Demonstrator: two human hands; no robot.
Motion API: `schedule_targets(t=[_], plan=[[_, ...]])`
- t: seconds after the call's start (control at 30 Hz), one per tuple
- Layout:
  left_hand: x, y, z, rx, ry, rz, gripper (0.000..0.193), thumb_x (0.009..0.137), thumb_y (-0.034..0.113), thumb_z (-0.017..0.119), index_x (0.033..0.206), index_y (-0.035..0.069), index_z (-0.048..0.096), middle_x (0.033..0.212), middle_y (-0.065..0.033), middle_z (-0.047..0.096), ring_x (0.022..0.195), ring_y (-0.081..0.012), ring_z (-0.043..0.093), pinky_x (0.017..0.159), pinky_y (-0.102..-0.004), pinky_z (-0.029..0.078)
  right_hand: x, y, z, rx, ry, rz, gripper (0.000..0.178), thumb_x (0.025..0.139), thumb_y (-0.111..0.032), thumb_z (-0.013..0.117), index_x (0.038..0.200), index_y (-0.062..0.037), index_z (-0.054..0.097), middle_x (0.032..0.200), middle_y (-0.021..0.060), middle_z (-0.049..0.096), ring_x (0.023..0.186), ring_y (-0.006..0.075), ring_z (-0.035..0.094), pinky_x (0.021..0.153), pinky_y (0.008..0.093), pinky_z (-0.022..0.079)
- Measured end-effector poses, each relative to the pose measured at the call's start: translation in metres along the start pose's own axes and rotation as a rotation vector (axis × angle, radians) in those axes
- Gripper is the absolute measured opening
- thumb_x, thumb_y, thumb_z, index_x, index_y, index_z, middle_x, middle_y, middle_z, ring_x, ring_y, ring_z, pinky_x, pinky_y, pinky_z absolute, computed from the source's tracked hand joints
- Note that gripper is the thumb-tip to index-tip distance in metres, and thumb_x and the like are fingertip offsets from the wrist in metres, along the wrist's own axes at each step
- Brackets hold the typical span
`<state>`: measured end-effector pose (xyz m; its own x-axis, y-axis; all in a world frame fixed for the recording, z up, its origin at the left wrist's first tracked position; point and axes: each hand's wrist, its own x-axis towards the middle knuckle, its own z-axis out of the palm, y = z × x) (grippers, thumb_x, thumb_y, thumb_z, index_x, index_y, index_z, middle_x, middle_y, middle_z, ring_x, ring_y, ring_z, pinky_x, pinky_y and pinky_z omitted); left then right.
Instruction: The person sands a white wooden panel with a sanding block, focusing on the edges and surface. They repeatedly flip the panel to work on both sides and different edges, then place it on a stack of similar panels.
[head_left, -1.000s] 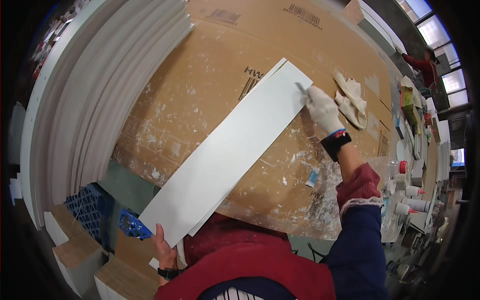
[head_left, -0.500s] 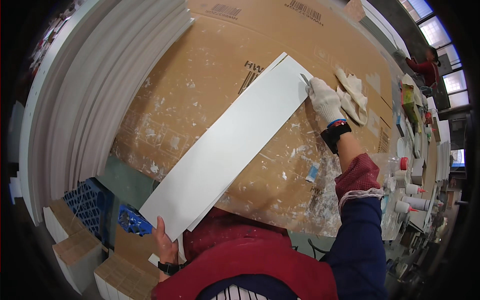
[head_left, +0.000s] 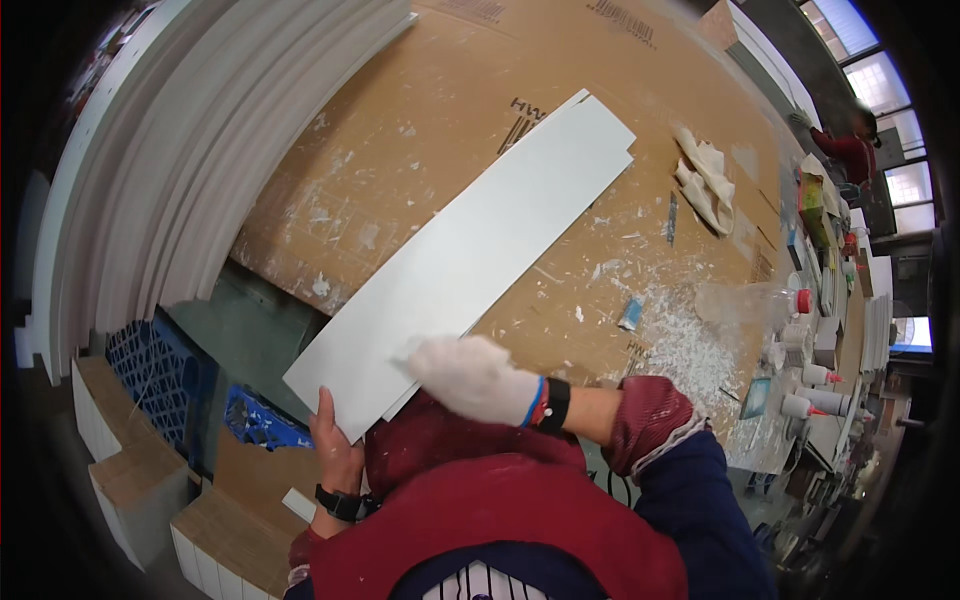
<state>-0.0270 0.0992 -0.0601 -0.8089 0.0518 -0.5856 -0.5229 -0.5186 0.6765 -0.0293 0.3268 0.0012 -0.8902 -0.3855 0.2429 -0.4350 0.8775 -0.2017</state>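
On cardboard cover (head_left: 390, 140): long white panel (head_left: 465, 255), a second panel (head_left: 397, 406) beneath. Long axis diagonal — near end lower left, past the cardboard's edge; far end upper right. Left hand (head_left: 338, 457), bare: pinches near corner, thumb uppermost. Right hand (head_left: 465, 378), gloved, blurred beside near end; grip cannot be told. Progress: apparently mid-work — white flakes (head_left: 690, 345) shed, panel not yet set aside; remainder unreadable.

From here I see the windows (head_left: 880, 82) shine very white, up on the right. The tabletop (head_left: 560, 330) is lit well, but darker by the stack (head_left: 225, 150), which looks bent. The right hand (head_left: 465, 378) is all blurry. The corners are black.
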Motion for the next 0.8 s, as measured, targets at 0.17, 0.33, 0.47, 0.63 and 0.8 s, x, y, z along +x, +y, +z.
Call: schedule_targets(t=[0.17, 0.33, 0.47, 0.63, 0.8], plan=[[0.0, -0.002, 0.0, -0.231, -0.12, -0.018, 0.055, 0.096, 0.041, 0.036, 0.132, 0.0, 0.035, 0.128, -0.0113, 0.048, 0.117, -0.0243, 0.047, 0.1, -0.0365, 0.037, -0.001, 0.049, -0.007, -0.131, -0.054, 0.13, 0.006, 0.081, -0.015, 0.049, 0.085, -0.0117, 0.052, 0.072, 0.0055, 0.055, 0.064, 0.0179, 0.059, 0.048, 0.0311, 0.046], [0.003, -0.004, 0.007, -0.351, -0.117, -0.077, 0.065, 0.094, 0.055, 0.025, 0.132, 0.003, 0.038, 0.128, -0.0099, 0.049, 0.118, -0.0265, 0.046, 0.1, -0.0383, 0.037, -0.014, 0.173, -0.03, -0.283, -0.05, 0.803, 0.021, 0.09, -0.03, 0.05, 0.094, -0.0102, 0.055, 0.085, 0.0173, 0.061, 0.079, 0.0362, 0.06, 0.062, 0.0451, 0.047], [0.002, -0.005, 0.003, -0.496, -0.203, -0.15, 0.074, 0.091, 0.061, 0.021, 0.133, 0.002, 0.037, 0.131, -0.0119, 0.047, 0.12, -0.0287, 0.045, 0.103, -0.0391, 0.034, 0.001, 0.081, 0.004, -0.348, -0.066, 0.429, 0.013, 0.088, -0.025, 0.051, 0.093, -0.0142, 0.057, 0.078, 0.0076, 0.057, 0.06, 0.0243, 0.059, 0.048, 0.0347, 0.046], [0.009, -0.01, -0.006, -0.613, -0.386, -0.209, 0.084, 0.086, 0.069, 0.021, 0.133, 0.001, 0.036, 0.133, -0.0137, 0.045, 0.121, -0.0305, 0.044, 0.104, -0.0428, 0.031, 0.01, -0.085, 0.028, -0.198, -0.091, 0.046, 0.004, 0.083, -0.02, 0.053, 0.084, -0.0159, 0.052, 0.069, 0.0005, 0.049, 0.048, 0.0149, 0.054, 0.039, 0.0301, 0.043], [0.013, -0.011, -0.013, -0.803, -0.523, -0.268, 0.086, 0.086, 0.068, 0.022, 0.136, -0.001, 0.031, 0.139, -0.0179, 0.037, 0.128, -0.0356, 0.034, 0.109, -0.0454, 0.022, 0.002, -0.078, 0.022, 0.122, -0.366, 0.031, 0.013, 0.083, -0.02, 0.054, 0.096, -0.0155, 0.056, 0.078, 0.0058, 0.06, 0.06, 0.0259, 0.062, 0.046, 0.0357, 0.048]])
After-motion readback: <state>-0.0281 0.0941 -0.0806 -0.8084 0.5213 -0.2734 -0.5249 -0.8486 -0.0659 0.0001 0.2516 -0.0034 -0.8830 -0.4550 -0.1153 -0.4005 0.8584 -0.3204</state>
